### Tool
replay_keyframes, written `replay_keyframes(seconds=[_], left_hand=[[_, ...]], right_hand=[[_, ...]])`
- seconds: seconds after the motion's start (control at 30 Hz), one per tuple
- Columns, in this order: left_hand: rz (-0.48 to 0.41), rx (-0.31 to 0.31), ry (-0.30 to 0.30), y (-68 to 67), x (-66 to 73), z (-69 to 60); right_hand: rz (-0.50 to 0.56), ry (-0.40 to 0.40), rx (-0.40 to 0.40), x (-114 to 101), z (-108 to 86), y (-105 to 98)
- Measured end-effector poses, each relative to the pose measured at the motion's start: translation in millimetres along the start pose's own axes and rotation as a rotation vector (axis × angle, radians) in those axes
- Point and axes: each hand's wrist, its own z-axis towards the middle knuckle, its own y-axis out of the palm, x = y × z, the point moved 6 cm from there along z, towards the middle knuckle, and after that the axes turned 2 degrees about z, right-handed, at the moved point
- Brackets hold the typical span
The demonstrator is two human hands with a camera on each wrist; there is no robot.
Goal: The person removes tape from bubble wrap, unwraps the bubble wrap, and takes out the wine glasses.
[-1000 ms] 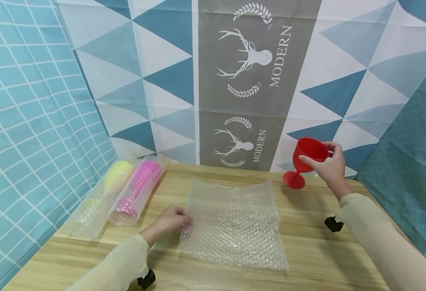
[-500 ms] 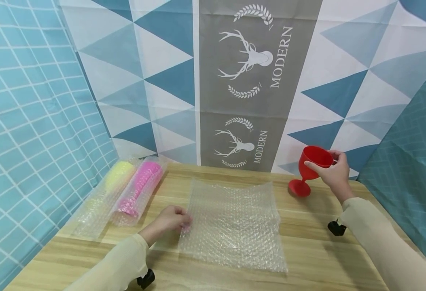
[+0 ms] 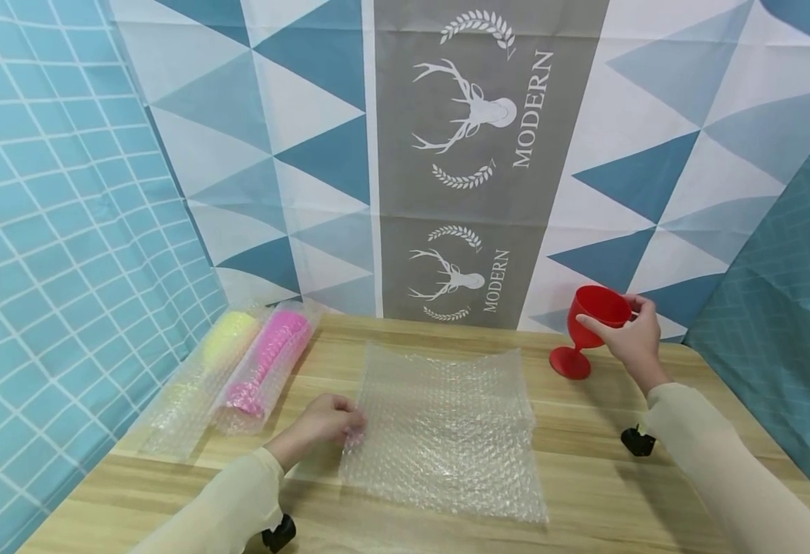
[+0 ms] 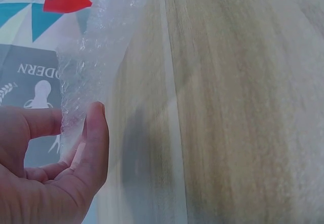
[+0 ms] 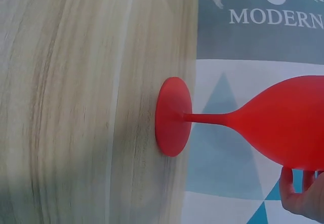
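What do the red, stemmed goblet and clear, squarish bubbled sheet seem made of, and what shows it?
Red goblet: probably smooth, matte plastic, from its uniform colour and muted highlights. Bubbled sheet: likely glossy plastic film, its raised bubbles catching glints.

Wood-grain table (image 3: 585,492), lower frame. Triangle-print backdrop (image 3: 460,185), upper centre. Blue grid sheet (image 3: 65,223), far left; teal sheet (image 3: 785,323), right.

Bubble wrap sheet (image 3: 446,431) clear, all-over bubble pattern. Right of it — red goblet (image 3: 580,331), plain. Left of it — yellow bundle (image 3: 225,342) and hot-pink bundle (image 3: 266,358), both under clear bubbles. Beneath it, worktop (image 3: 578,492) pale wood, streaky grain. Behind it, backdrop (image 3: 439,198): white deer and MODERN lettering on grey, blue-and-white triangles either side.
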Motion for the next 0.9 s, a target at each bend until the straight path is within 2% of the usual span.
replay_keyframes(seconds=[0.27, 0.7, 0.8, 0.9], left_hand=[[-0.009, -0.007, 0.003, 1.7, 0.0, 1.8], [0.008, -0.002, 0.024, 0.3, -0.1, -0.4], [0.009, -0.005, 0.019, -0.4, 0.0, -1.0], [0.012, -0.006, 0.011, -1.2, -0.4, -2.0]], right_hand=[[0.006, 0.004, -0.012, -6.3, 4.2, 3.3], [0.021, 0.051, -0.057, 1.3, 6.3, 5.0], [0.019, 0.051, 0.013, -1.6, 0.8, 0.5], [0.041, -0.006, 0.162, -14.3, -8.2, -8.0]])
